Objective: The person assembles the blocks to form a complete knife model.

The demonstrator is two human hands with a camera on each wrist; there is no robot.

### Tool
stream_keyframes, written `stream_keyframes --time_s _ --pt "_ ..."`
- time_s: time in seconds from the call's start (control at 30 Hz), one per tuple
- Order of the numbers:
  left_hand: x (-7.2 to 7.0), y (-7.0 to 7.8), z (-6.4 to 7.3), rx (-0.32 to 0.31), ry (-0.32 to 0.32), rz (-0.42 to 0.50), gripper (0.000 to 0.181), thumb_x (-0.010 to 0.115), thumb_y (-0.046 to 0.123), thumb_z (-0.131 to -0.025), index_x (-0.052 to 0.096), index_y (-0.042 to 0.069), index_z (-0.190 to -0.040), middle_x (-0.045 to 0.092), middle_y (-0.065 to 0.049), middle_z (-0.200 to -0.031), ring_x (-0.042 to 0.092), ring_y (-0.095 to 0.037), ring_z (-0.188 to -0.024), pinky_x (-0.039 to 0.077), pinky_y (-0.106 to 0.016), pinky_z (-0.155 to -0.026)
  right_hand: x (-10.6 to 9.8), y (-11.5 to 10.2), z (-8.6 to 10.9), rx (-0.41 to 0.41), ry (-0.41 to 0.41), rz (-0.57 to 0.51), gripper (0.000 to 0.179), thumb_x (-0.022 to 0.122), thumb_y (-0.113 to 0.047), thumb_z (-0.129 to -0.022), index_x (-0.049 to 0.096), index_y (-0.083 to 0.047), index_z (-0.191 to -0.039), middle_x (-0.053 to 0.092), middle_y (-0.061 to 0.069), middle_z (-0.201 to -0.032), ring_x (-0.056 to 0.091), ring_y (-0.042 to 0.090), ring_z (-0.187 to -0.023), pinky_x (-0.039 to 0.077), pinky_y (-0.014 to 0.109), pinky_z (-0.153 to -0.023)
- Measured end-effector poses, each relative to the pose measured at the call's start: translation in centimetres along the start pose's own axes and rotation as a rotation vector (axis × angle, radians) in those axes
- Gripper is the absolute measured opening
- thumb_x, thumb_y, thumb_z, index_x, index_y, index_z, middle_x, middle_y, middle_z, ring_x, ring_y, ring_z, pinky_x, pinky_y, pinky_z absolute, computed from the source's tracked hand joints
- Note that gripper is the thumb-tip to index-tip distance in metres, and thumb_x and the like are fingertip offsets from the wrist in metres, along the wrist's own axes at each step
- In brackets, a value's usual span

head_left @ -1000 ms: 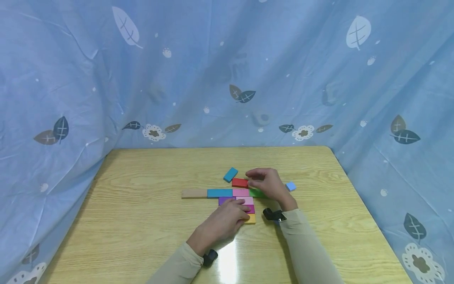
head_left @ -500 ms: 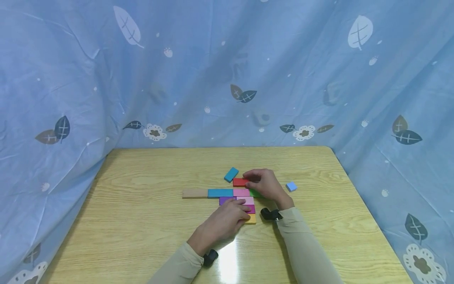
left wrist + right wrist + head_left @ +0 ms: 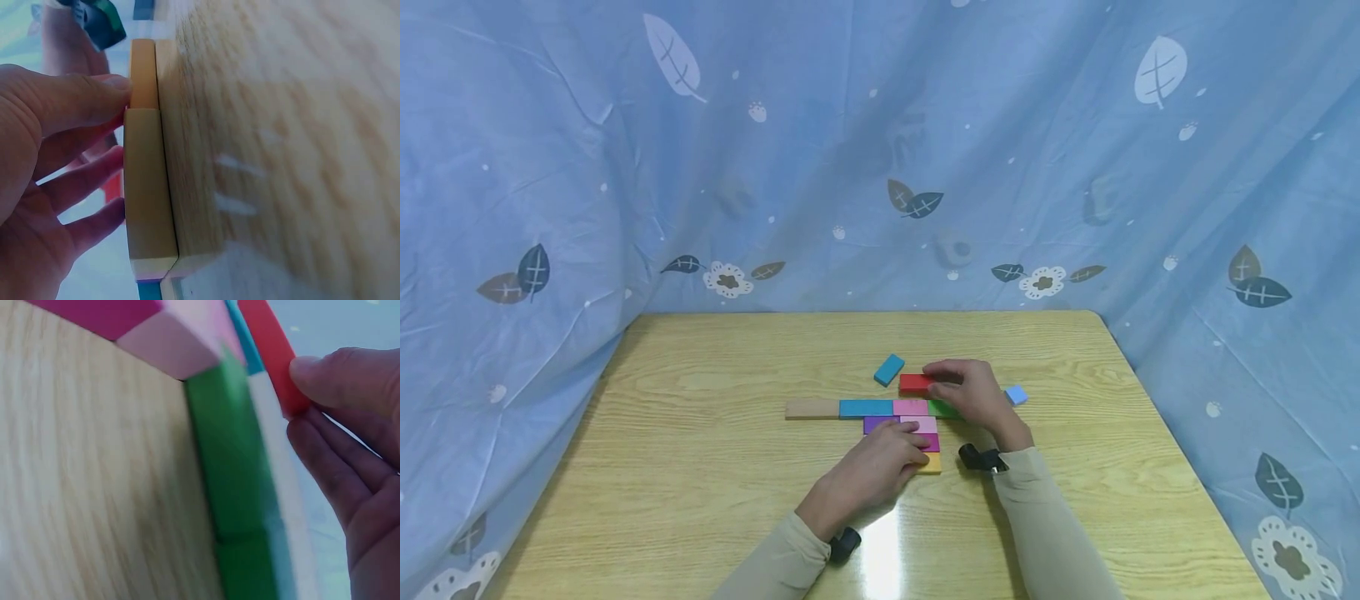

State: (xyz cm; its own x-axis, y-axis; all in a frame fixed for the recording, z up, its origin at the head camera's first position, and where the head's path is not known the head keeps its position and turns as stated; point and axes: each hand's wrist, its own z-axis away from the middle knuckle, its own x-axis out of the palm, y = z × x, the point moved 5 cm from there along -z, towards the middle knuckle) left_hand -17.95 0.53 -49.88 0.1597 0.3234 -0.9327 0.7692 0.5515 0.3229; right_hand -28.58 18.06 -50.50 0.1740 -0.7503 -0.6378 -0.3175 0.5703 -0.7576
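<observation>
My right hand (image 3: 973, 396) pinches the right end of a red wooden block (image 3: 914, 382) between thumb and fingers, just behind a row of flat blocks. In that row lie a tan block (image 3: 812, 408), a blue block (image 3: 866, 407), a pink block (image 3: 911, 407) and a green block (image 3: 942, 408) partly under the right hand. My left hand (image 3: 880, 462) rests, fingers spread, over the stacked rows in front: a purple block (image 3: 880, 424), a light pink block (image 3: 919, 424), a magenta block (image 3: 932, 442) and an orange block (image 3: 932, 464). Its thumb touches the orange block's edge in the left wrist view.
A loose teal block (image 3: 889, 369) lies slantwise behind the row, left of the red one. To the right of the right hand sits a small light blue block (image 3: 1017, 394). The wooden table (image 3: 685, 467) ends at a blue patterned curtain (image 3: 820, 167).
The right hand first reached leftward onto the red block, then shifted it slightly right and back, away from the teal block. My left hand stays where it was.
</observation>
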Motion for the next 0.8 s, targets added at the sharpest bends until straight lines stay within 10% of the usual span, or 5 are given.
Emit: stream_keyframes --time_s 0.4,0.8 --pt "-0.1 -0.2 0.1 -0.002 0.006 0.001 0.015 0.076 0.010 -0.103 0.088 0.018 -0.106 0.079 0.002 -0.135 0.067 -0.026 -0.141 0.050 -0.041 -0.125 -4.2 0.6 7.0 0.032 0.164 0.002 0.028 0.082 -0.006 -0.098 0.081 -0.005 -0.127 0.082 0.012 -0.122 0.079 0.032 -0.116 0.068 0.039 -0.098" --pt "0.1 -0.1 0.0 0.006 0.023 -0.003 0.016 0.074 0.009 -0.103 0.087 0.018 -0.105 0.077 0.000 -0.138 0.066 -0.026 -0.142 0.049 -0.042 -0.125 -7.0 1.7 12.5 0.039 0.269 0.034 0.029 0.083 -0.001 -0.096 0.083 -0.009 -0.123 0.083 0.011 -0.119 0.071 -0.006 -0.113 0.059 0.009 -0.094"
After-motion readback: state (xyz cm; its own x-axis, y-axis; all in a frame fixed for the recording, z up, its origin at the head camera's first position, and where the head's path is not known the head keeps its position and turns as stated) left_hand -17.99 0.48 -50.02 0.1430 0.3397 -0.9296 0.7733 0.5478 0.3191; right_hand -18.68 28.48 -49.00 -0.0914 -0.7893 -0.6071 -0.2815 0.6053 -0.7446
